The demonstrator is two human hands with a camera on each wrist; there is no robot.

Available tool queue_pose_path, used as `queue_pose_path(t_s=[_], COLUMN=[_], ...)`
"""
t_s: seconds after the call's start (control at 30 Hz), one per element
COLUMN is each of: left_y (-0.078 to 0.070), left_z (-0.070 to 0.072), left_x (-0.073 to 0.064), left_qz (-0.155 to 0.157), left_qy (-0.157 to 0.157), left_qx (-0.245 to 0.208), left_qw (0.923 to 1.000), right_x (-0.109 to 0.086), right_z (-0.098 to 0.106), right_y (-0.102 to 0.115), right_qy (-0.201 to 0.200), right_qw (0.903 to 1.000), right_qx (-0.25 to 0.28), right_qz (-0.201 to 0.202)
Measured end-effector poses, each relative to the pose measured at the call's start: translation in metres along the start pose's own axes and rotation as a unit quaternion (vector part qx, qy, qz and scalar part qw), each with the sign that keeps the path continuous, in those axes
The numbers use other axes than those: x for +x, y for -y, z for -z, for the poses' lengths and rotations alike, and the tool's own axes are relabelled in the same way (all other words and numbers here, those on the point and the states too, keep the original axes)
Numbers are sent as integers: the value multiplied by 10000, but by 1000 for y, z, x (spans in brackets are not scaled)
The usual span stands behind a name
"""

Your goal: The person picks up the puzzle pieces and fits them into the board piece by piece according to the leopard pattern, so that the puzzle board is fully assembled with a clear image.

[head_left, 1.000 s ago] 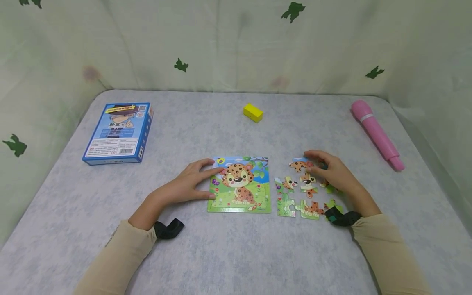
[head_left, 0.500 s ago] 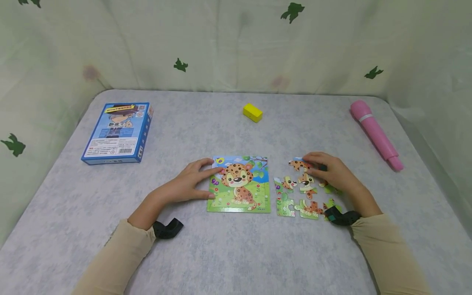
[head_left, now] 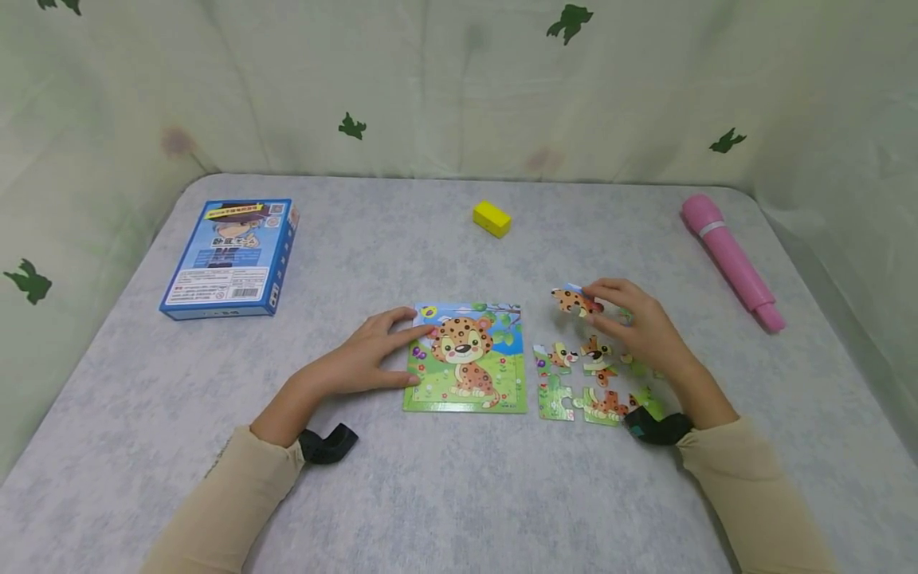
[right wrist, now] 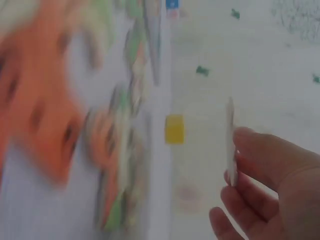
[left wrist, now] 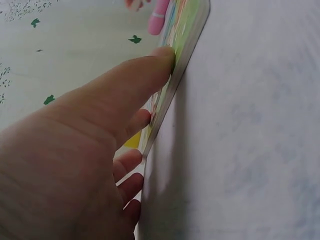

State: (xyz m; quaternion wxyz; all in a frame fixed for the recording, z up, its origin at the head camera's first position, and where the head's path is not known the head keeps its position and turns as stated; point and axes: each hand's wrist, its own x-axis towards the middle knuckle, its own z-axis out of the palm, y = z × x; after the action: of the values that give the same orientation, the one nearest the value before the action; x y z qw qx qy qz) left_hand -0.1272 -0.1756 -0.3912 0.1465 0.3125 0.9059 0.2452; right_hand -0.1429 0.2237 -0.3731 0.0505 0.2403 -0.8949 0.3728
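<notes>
A square leopard puzzle board [head_left: 466, 359] lies flat at the middle of the table. My left hand [head_left: 366, 355] rests on its left edge with fingers and thumb spread; the left wrist view shows the thumb [left wrist: 150, 75] touching the rim. Right of the board, my right hand [head_left: 645, 323] pinches a spotted puzzle piece [head_left: 570, 300] between thumb and fingers, raised off the table. In the right wrist view that puzzle piece [right wrist: 231, 145] is seen edge-on. Several loose pieces lie below it, among them a green corner piece [head_left: 555, 401]; the right hand and wrist partly hide others.
At the back left lies a blue box [head_left: 229, 259]. A yellow block [head_left: 492, 219] sits near the back middle of the table [head_left: 459, 494]. A pink microphone-shaped toy [head_left: 735, 263] lies at the right. Behind the table hangs a pale curtain [head_left: 445, 88].
My right hand has lifted the spotted piece from among the loose pieces, up and slightly to the left. The left hand has stayed on the board.
</notes>
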Motion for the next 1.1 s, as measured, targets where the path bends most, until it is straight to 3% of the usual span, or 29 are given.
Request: queue_pose_path(t_s=[0.17, 0.33, 0.53, 0.67, 0.9, 1.1], left_y=[-3, -9, -19, -25, -27, -25], left_z=[0, -2, -5, -5, -5, -5], left_x=[1, 4, 8, 8, 10, 16], left_qz=[33, 87, -206, -59, 49, -285], left_qy=[-69, -261, -403, -310, -303, -410], left_qx=[191, 427, 731, 813, 819, 1002], left_qw=[9998, 9987, 9963, 9962, 9962, 9937], right_x=[9, 21, 34, 40, 49, 54], right_z=[-9, -31, -67, -84, -99, -102], right_y=[32, 59, 74, 75, 70, 68], right_qy=[-282, -128, 550, 935, 1081, 1159], right_qw=[9974, 9933, 9950, 9940, 9893, 9863], right_qx=[-18, 98, 56, -203, -813, -966], right_qz=[666, 1141, 831, 531, 550, 669])
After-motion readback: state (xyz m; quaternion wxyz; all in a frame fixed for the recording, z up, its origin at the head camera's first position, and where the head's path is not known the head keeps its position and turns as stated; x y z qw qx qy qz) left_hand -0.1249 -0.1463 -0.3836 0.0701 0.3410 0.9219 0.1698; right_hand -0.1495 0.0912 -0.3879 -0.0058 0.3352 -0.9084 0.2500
